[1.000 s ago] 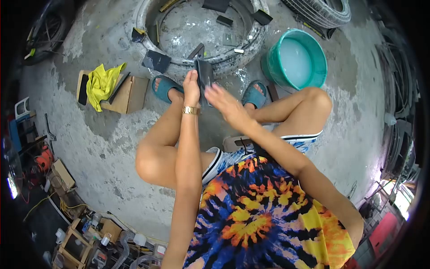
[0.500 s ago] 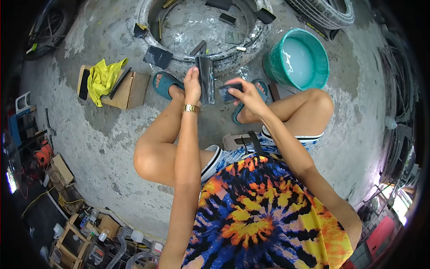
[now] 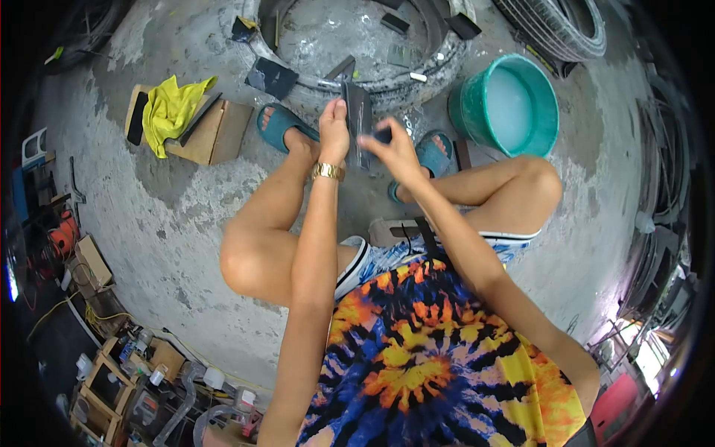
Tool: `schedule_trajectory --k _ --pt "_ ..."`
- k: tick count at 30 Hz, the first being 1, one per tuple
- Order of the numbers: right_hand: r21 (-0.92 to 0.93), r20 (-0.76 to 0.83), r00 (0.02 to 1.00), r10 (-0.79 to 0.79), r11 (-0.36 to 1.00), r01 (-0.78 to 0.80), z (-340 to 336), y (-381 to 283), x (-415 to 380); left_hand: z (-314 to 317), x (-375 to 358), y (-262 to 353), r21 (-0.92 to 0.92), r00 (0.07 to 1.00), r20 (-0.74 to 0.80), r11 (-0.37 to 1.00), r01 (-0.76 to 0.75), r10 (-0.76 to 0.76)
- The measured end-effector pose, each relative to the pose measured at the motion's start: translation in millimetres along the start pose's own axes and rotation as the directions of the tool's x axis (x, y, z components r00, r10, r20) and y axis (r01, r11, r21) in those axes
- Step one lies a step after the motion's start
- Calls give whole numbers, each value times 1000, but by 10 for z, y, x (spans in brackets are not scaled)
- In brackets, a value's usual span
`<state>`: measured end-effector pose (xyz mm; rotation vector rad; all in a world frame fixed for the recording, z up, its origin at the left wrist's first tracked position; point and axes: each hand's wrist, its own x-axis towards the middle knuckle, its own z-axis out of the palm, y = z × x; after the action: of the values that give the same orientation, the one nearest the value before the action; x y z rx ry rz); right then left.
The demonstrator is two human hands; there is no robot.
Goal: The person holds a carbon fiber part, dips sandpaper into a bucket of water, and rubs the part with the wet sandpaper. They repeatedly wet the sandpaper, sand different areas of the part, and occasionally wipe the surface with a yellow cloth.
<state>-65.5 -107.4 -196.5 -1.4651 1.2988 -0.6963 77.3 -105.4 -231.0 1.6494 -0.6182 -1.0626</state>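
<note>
My left hand (image 3: 334, 135), with a gold watch at the wrist, is closed on the left edge of a long, glossy black piece (image 3: 360, 112) held upright over the floor. My right hand (image 3: 400, 155) pinches a small dark pad (image 3: 383, 135) between thumb and fingers, right at the piece's right side. Its thumb tip overlaps the lower half of the piece in this view. Both hands are between my sandalled feet, in front of a grey-smeared tire (image 3: 439, 80) lying flat.
A green bucket (image 3: 463, 112) of cloudy liquid stands at the right. Dark sheets, including a black square (image 3: 272, 77), lie on the tire. At the left, a yellow cloth (image 3: 173, 112) drapes over a wooden box (image 3: 226, 134). Tools and cords (image 3: 141, 380) clutter the lower left.
My right hand has moved left, bringing the small dark pad from apart to the black piece's side. The left hand keeps its hold. The whole view has shifted slightly.
</note>
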Motion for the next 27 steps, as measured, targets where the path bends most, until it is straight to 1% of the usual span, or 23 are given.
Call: schedule_trajectory --k 1,3,4,5,6,7,8,9,11,12,13,14,15,16,17,18,19,20,21,22,24,26,27 --pt "155 52 992 115 980 -122 37 -5 108 -2 -32 64 -44 999 31 998 34 -32" --pt "125 9 997 72 990 -72 43 -52 -76 -19 33 105 -124 992 94 988 97 -85" --pt "96 -28 999 31 995 -28 65 -52 -211 -21 70 34 -125 993 87 989 84 -74" --pt "93 14 996 86 992 -87 52 -9 -346 1 101 -41 -84 999 36 996 37 -34" --pt "93 14 996 86 992 -87 47 -32 -287 22 96 -88 -40 1000 -9 999 1 -1" --pt "108 18 997 79 991 -80 28 -56 -187 20 62 -32 -123 998 31 991 50 -46" --pt "123 18 997 74 990 -75 15 -76 -74 17 48 28 -122 998 38 991 56 -52" --pt "102 -50 995 83 992 -77 78 -54 68 -5 54 33 -139 995 69 987 77 -68" --pt "141 -56 995 87 987 -79 89 -60 -140 -26 27 76 -177 988 100 975 136 -120" --pt "181 -64 994 84 981 -71 102 -52 -257 -20 68 61 -177 989 95 976 125 -109" --pt "86 -54 997 61 995 -56 84 -30 -408 -13 108 -21 -116 995 63 990 84 -77" --pt "87 -55 997 61 995 -56 66 40 -353 -3 125 -124 -53 998 36 997 52 -50" --pt "29 -75 997 -2 1000 5 33 59 -265 18 141 -220 -32 999 6 999 35 -35" --pt "-31 -92 994 -59 998 56 -26 67 -200 30 39 -155 -29 999 12 998 50 -50" --pt "-52 -96 995 -25 998 20 -152 -97 -32 47 -26 57 -79 997 0 994 81 -81" --pt "-89 -133 986 -105 992 93 -221 -89 134 55 -40 191 -130 994 -16 986 104 -107" --pt "-32 -88 996 -31 999 28 -315 -180 210 28 -12 163 -154 993 29 981 115 -112" --pt "21 -38 998 41 999 -40 -419 -273 256 11 -16 127 -155 993 26 981 117 -115" --pt "20 -38 998 43 999 -42 -497 -352 260 8 -40 188 -188 990 26 972 140 -138" --pt "74 5 998 55 996 -56 -568 -421 250 10 -46 207 -221 987 28 962 163 -161" --pt "129 57 996 68 989 -75 -688 -507 214 -31 -55 245 -197 986 52 967 163 -156" --pt "185 114 993 -6 983 -15 -770 -524 183 -54 -85 276 -241 992 73 963 120 -106" --pt "220 92 996 9 975 -29 -797 -530 162 -63 -75 280 -329 994 96 942 73 -44"
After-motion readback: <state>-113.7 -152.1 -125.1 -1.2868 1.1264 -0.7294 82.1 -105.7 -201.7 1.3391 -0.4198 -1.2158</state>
